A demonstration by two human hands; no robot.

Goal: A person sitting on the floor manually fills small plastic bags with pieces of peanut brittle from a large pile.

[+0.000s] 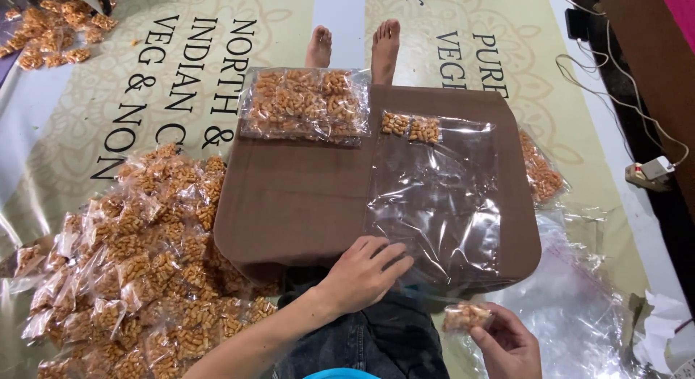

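A brown board [289,198] lies across my lap. On its right half rests a large clear plastic bag [441,198] with two small snack packets [410,127] inside at its far end. My left hand [362,274] lies flat on the near left corner of that bag, fingers spread. My right hand [507,343] hovers below the board's near right edge and pinches a small packet of orange-brown snacks [465,317]. A filled clear bag of packets [305,104] lies at the board's far left.
A big heap of small snack packets [145,270] covers the floor at my left. More packets [541,173] lie right of the board, with empty clear bags [572,299] near them. Another pile [51,31] is far left. My bare feet [355,46] stick out beyond the board. A cable and plug [651,169] lie right.
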